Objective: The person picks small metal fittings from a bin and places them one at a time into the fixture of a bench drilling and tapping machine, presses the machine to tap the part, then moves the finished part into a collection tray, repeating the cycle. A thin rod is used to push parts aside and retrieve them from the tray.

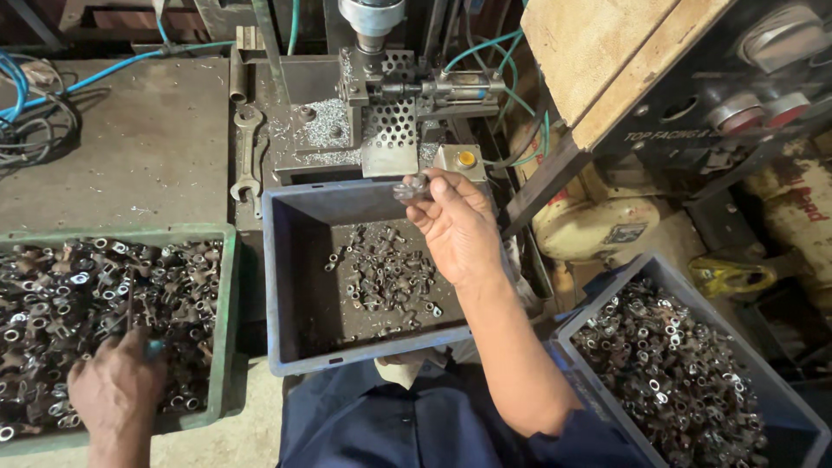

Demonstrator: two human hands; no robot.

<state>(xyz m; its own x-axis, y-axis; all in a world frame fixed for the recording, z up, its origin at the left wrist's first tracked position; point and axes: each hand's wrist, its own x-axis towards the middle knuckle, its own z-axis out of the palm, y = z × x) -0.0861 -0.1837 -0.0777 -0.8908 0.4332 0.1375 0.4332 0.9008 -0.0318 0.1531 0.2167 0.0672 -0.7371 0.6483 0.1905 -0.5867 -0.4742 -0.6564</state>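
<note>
My right hand (455,227) is raised over the far edge of the grey-blue middle bin (286,286), with a small shiny metal fitting (411,187) pinched in its fingertips. My left hand (117,390) reaches into the green crate (227,329) at the left, which is heaped with dark metal fittings, and seems to grip one of them together with a thin rod. Just beyond the right hand stands a small machine with a perforated metal guard (392,130) and a yellow button (466,159).
A blue bin (598,303) full of metal fittings sits at the lower right. The middle bin holds a scatter of small parts. A wrench (246,152) and metal chips lie on the machine table. Blue hoses and a control box are at the back.
</note>
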